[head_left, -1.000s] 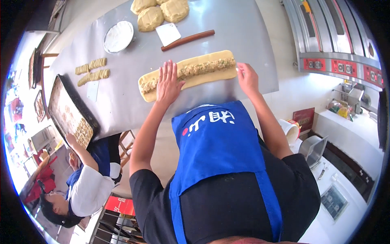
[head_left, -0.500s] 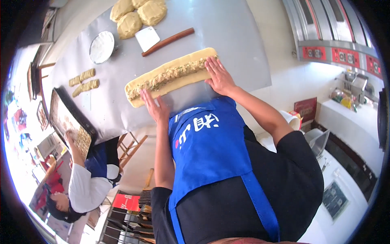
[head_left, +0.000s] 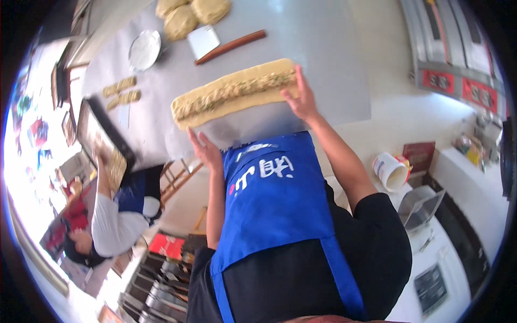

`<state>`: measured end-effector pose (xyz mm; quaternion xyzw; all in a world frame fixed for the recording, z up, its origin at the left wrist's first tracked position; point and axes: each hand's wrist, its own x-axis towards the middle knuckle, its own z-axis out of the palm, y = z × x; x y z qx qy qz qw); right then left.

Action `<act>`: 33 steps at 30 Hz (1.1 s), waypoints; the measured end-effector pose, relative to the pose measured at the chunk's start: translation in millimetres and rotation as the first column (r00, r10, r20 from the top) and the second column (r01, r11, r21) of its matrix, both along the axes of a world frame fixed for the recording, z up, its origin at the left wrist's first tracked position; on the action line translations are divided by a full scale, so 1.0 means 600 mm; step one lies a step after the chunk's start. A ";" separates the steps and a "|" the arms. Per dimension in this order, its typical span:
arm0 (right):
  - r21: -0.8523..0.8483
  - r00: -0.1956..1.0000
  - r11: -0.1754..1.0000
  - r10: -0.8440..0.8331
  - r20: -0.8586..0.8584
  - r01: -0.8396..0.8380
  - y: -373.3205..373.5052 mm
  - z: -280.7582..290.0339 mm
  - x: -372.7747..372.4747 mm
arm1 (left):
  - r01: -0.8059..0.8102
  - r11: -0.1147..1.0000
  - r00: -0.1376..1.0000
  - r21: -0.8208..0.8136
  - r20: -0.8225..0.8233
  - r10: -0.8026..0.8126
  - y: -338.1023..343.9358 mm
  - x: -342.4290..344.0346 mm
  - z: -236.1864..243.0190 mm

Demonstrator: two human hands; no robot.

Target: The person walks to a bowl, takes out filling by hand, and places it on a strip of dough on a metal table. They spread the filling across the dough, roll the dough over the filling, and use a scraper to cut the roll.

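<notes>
Through my remote feed I look down past the blue apron (head_left: 274,202) to the left hand (head_left: 206,153), its grip loose and empty, a fingertip at or just beside the near left corner of the dough sheet (head_left: 269,70). The right hand (head_left: 302,99) frames the sheet's right end in a wide grip, thumb apart from fingers, not clamped. The sheet lies on the grey counter (head_left: 336,91), crumbly filling (head_left: 237,91) running along its length. I judge that uneven pulling could tear the dough's edge, and an inward push could spill filling from the right end. Blur hides how firmly the fingertips press. Beyond lie a brown rolling pin (head_left: 231,47) and a white scraper (head_left: 203,42); farther off, dough lumps (head_left: 180,22) are cut off at the top. Leftward, a co-worker's hand (head_left: 98,155) over the tray (head_left: 112,132) is too smeared to read.
</notes>
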<state>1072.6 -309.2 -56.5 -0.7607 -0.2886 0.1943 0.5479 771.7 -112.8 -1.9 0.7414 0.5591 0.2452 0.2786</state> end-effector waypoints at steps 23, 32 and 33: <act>-0.309 0.651 0.926 0.372 0.661 -0.216 0.399 0.077 -0.281 | -0.068 0.973 0.949 -0.223 0.285 0.131 0.229 -0.249 -0.029; -0.536 0.375 0.802 0.598 0.709 -0.265 0.505 0.029 -0.357 | -0.142 0.930 0.900 -0.338 0.347 0.264 0.402 -0.438 -0.047; -0.542 0.361 0.794 0.607 0.708 -0.274 0.517 0.022 -0.355 | -0.153 0.918 0.888 -0.365 0.356 0.290 0.404 -0.449 -0.047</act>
